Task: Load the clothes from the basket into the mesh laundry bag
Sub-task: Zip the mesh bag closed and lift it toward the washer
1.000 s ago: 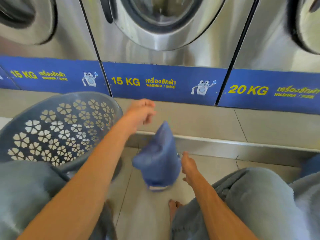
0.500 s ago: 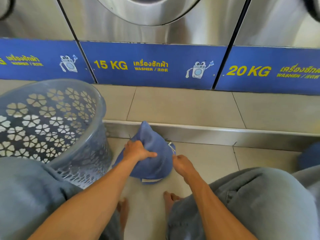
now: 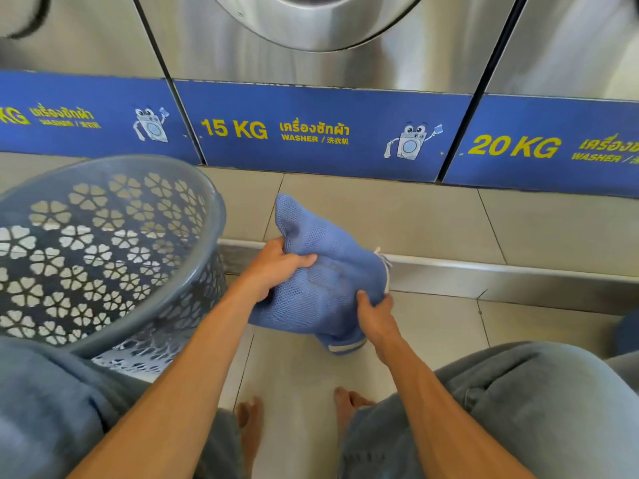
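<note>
Person crouched on tiled floor (image 3: 297,371), bare feet at 6 o'clock, knees in grey-blue trousers at 4 and 8 o'clock.

Mesh laundry bag (image 3: 321,271), blue, bunched, sits at frame centre, low over the floor tiles; whether its underside touches the floor cannot be told. One corner pokes up toward 12 o'clock. White drawstring (image 3: 384,267) hangs off its 3 o'clock edge. A striped hem shows at the bag's 5 o'clock corner.

Left hand (image 3: 273,267) on the bag's 9 o'clock side: fingers curled over the mesh, thumb laid across the top, clenched on a fold of fabric. Bag material bulges out both above and below this grip.

Right hand (image 3: 377,314) at the bag's 4 o'clock edge: fingers pinched on the mesh just below the drawstring, thumb pressing the front face. The bag lies between the two hands, most of it to the 10 o'clock side of the right fingers.

Basket (image 3: 114,250), grey plastic with flower cut-outs, at 9 o'clock, tilted with its mouth toward the camera, just beside the left forearm. No clothes visible inside it.

Steel washers (image 3: 311,32) along 12 o'clock, blue strip reading "15 KG" and "20 KG".
</note>
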### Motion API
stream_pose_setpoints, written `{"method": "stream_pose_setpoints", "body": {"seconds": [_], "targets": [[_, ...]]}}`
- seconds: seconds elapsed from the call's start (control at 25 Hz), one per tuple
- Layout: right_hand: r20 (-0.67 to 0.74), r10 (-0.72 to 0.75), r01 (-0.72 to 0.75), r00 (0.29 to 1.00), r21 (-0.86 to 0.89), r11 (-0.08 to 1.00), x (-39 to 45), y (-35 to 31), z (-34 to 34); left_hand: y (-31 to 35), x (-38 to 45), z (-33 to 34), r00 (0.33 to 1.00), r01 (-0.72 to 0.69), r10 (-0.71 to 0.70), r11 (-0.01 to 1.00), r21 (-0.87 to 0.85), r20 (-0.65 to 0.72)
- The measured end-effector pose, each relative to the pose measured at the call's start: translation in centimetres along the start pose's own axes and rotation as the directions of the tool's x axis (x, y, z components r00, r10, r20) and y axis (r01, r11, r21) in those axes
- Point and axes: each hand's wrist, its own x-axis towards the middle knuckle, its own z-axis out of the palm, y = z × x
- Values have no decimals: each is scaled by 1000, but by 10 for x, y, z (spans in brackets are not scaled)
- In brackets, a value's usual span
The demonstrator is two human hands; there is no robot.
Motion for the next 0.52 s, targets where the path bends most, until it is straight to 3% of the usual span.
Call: {"method": "stream_pose_setpoints", "body": {"seconds": [0.08,0.16,0.2,0.28,0.4,0.52], "targets": [[1,71,-67,997,342,937,2,-16,-10,18,-2,-9,1000,-19,21,986,-164,11],[226,64,-168,972,483,859,3,-40,-20,35,-1,-18,999,-50,45,952,-302,-24],[273,29,-163,962,485,859,6,-54,-24,43,3,-21,998,-62,47,933,-354,-50],[176,-30,-58,984,475,878,22,-86,-30,59,22,-26,988,-98,48,923,-371,-144],[-69,-144,160,987,361,919,44,-143,-48,82,66,-40,962,-84,32,979,-183,-270],[-144,-311,334,939,176,926,76,-191,-62,98,122,-51,967,-2,-10,999,-48,-254]]}}
